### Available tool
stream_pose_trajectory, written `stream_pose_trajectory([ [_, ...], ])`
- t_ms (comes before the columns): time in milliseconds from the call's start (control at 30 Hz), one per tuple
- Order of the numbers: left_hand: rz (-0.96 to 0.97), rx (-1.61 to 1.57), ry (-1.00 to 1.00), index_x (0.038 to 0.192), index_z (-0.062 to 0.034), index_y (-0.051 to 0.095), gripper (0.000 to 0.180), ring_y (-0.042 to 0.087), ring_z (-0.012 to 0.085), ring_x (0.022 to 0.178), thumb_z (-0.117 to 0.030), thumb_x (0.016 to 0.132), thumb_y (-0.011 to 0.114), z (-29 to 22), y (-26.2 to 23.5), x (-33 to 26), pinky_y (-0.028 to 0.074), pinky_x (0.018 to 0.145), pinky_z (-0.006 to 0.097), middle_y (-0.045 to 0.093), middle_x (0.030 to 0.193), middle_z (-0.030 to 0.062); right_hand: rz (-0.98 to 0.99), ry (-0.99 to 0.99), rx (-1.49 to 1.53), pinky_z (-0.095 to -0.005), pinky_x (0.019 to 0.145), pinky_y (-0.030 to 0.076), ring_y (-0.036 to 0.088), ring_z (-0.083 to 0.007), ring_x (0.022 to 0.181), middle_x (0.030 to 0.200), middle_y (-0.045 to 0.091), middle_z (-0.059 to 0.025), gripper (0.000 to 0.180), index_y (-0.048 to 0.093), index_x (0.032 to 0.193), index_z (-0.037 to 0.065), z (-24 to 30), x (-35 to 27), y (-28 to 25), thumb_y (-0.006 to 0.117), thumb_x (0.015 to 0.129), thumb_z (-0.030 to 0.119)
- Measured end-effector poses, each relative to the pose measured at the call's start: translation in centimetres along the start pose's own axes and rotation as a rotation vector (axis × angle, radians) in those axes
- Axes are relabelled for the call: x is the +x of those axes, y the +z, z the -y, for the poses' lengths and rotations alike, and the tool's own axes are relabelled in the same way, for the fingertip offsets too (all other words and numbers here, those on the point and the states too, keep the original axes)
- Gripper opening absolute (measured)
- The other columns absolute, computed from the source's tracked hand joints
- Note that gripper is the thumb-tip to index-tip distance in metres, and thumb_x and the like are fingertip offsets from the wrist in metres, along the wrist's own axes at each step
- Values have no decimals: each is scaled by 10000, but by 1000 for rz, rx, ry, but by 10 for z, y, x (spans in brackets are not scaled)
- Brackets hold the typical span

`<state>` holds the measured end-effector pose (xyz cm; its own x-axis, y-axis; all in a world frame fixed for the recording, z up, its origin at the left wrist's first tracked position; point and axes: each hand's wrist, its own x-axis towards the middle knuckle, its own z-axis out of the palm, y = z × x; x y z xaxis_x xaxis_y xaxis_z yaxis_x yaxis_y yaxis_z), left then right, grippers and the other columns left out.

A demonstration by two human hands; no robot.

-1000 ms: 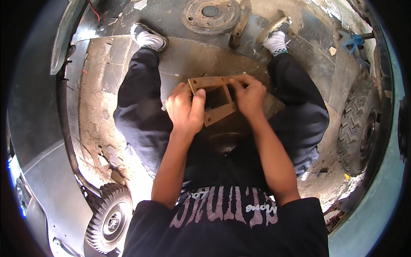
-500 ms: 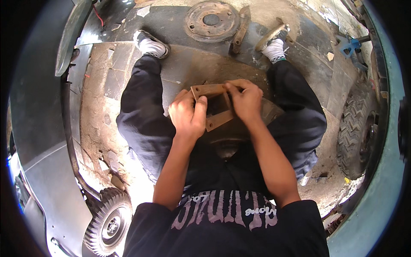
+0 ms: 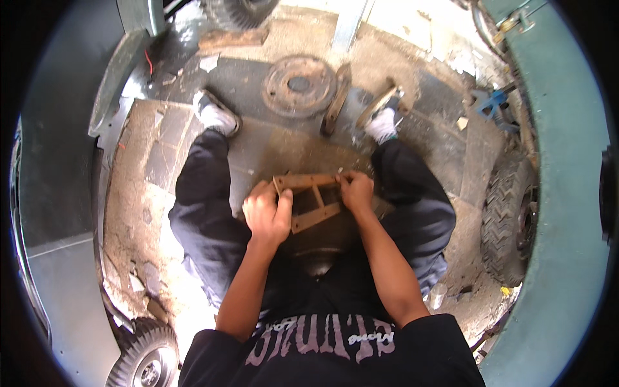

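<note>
Over my lap I hold a rusty brown metal bracket (image 3: 306,181), shaped like a frame, with two long holed bars joined by a crosspiece. My left hand (image 3: 265,213) is closed around its left end, thumb on the near side. At the other end, my right hand (image 3: 356,191) pinches the far bar by its right tip, fingers bent. The bracket is tilted, its near bar slanting up to the right. Beneath it, between my thighs, a dark rounded surface (image 3: 316,259) shows in shadow; its kind is unclear.
Beyond my feet lie a rusty round wheel disc (image 3: 274,90) and a narrow rusty metal bar (image 3: 336,100). A knobbly tyre (image 3: 500,219) stands at right, near a blue tool (image 3: 493,103). Green vehicle panels (image 3: 561,193) flank both sides. Another wheel (image 3: 145,361) is lower left.
The view has shifted, showing more floor ahead. My right hand has moved outward along the bracket toward its right tip, leaving the crosspiece in plain sight. My left hand keeps its grip.
</note>
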<state>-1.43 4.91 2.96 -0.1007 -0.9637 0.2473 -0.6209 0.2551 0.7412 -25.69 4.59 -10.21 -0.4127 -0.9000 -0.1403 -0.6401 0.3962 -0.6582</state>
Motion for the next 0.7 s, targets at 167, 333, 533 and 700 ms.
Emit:
stream_pose_trajectory([
  [167, -16, -36, -31, 953, -59, 794, 219, 669, 430, 760, -236, 933, 665, -5, -5, -2, 519, 694, 555, 674, 795, 190, -107, 0, 112, -425, 873, 584, 763, -326, 917, 997, 800, -177, 193, 850, 1040, 53, 5, -2, -7, 827, 955, 225],
  [333, -69, -82, -180, 926, -30, 780, 231, 674, 444, 761, -238, 931, 681, 5, -5, -1, 520, 702, 552, 680, 780, 211, -269, 211, 804, -337, 793, 576, 704, -156, 895, 1039, 787, -20, 249, 804, 1173, 9, -22, -32, 4, 744, 1084, 234],
  [533, -203, -699, -320, 774, 44, 634, 278, 473, 133, 668, -181, 937, 640, 55, -12, -15, 405, 629, 378, 554, 656, 45, -99, 461, 1002, -265, 676, 522, 658, -96, 809, 1082, 772, 17, 261, 754, 1229, 73, -5, -78, -30, 753, 1085, 291],
  [700, -291, -916, -487, 681, -32, 574, 294, 405, 83, 668, -155, 932, 664, 57, -15, -34, 314, 616, 344, 474, 678, -69, -133, 434, 1030, -224, 649, 481, 609, -64, 749, 1080, 721, 46, 309, 745, 1276, 91, 34, -85, -69, 746, 1087, 336],
])
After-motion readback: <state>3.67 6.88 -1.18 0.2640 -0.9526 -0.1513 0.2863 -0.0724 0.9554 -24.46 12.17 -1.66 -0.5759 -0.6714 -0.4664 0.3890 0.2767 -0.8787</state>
